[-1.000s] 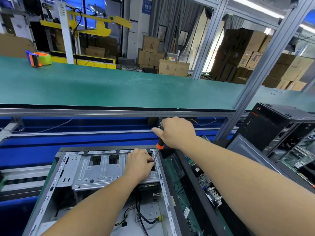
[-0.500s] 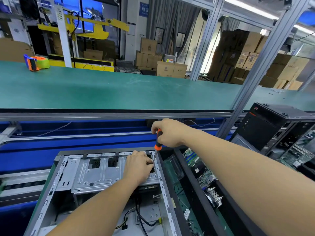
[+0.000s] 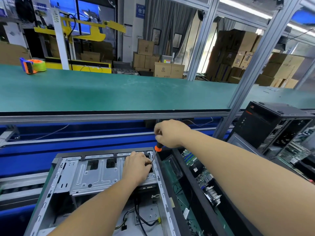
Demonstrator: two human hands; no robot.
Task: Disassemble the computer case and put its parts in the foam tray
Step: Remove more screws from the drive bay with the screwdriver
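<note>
Left hand [image 3: 137, 165] hides screwdriver [image 3: 156, 151] tip.

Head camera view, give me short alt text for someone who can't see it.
A person's right hand grips an orange-handled screwdriver angled down into an open computer case, while the left hand steadies its shaft at the metal drive cage. Circuit boards lie to the right.
</note>
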